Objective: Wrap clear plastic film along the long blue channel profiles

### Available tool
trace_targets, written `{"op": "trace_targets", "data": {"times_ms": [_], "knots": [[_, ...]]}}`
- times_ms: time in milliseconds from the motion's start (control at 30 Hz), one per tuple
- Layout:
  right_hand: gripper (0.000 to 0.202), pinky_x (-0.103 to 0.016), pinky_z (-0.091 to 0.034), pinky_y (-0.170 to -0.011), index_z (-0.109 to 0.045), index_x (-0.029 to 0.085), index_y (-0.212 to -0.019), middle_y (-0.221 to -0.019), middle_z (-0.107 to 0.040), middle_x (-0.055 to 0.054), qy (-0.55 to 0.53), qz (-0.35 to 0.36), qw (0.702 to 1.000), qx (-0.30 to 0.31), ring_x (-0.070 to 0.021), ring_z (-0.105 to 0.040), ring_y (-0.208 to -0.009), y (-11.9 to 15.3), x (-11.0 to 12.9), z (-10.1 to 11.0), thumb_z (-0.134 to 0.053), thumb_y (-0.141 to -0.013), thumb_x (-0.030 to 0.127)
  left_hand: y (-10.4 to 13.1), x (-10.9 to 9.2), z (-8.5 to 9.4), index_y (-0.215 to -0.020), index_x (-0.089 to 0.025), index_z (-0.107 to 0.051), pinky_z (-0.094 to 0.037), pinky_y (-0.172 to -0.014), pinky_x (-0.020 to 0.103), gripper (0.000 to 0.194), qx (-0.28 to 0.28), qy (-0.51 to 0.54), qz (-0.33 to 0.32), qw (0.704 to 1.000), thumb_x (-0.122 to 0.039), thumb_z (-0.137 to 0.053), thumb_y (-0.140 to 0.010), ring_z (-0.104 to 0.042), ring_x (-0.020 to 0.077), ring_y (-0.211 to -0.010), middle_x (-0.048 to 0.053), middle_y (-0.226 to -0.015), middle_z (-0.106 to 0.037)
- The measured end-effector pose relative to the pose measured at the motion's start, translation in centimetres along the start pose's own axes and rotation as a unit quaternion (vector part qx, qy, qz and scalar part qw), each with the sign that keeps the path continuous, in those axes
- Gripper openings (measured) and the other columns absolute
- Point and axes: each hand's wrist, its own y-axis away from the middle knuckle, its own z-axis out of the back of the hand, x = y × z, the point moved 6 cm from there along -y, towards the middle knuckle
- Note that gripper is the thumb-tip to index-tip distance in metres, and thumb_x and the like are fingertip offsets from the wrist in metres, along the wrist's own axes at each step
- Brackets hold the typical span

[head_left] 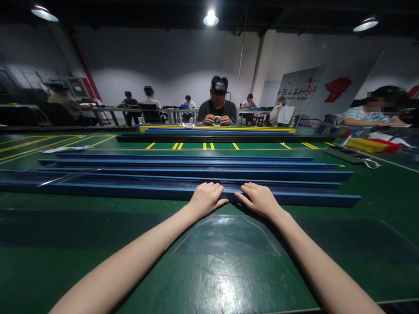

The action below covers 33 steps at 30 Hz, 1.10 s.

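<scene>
A long blue U-shaped channel [131, 192] lies across the green table in front of me, its open side facing up. My left hand [205, 199] is closed over its near wall, fingers inside and thumb on the front. Just to the right, my right hand [258, 198] grips the same wall in a matching way, with a short gap between the two thumbs. Parallel behind it rest several more blue channels [262, 174]. Between my forearms a clear plastic sheet [225, 237] lies flat on the table.
Farther back are a black strip [262, 139] and yellow and blue strips [212, 129]. A grey tool-like case [347, 155] and a yellow tray [365, 145] sit at the right. A person [217, 107] across the table handles a roll; others sit beyond.
</scene>
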Motion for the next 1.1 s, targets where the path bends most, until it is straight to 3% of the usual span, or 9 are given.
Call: {"op": "trace_targets", "data": {"times_ms": [533, 900, 1100], "knots": [[0.038, -0.023, -0.028, -0.056, -0.053, 0.016, -0.067, -0.067, -0.057, -0.005, -0.004, 0.022, 0.997, -0.075, -0.0135, -0.050, -0.063, 0.0, 0.1, 1.0, -0.034, -0.086, 0.043, 0.0, 0.0, 0.0, -0.084, -0.016, -0.051, -0.034, -0.062, 0.030, 0.036, -0.004, -0.018, 0.003, 1.000, -0.050, -0.040, -0.081, -0.053, 0.0181, -0.074, 0.003, -0.079, -0.058], [0.031, -0.025, -0.023, -0.052, -0.054, 0.016, -0.069, -0.067, -0.059, -0.005, 0.024, 0.021, 0.999, -0.028, -0.0135, -0.052, -0.062, -0.3, -0.1, 1.2, -0.040, -0.084, 0.039, 0.1, -0.1, 0.2, -0.087, -0.015, -0.050, -0.033, -0.064, 0.029, 0.035, -0.034, -0.012, -0.012, 0.999, -0.048, -0.040, -0.082, -0.052, 0.0175, -0.073, 0.004, -0.079, -0.057], [0.031, -0.025, -0.022, -0.051, -0.054, 0.017, -0.067, -0.068, -0.060, -0.005, 0.021, -0.018, 1.000, 0.008, -0.0142, -0.053, -0.061, 0.5, -1.7, 1.3, -0.040, -0.082, 0.040, 0.0, -0.1, 0.7, -0.087, -0.015, -0.051, -0.033, -0.063, 0.029, 0.033, -0.051, -0.013, -0.007, 0.999, -0.046, -0.040, -0.083, -0.052, 0.0174, -0.072, 0.004, -0.078, -0.057]]}}
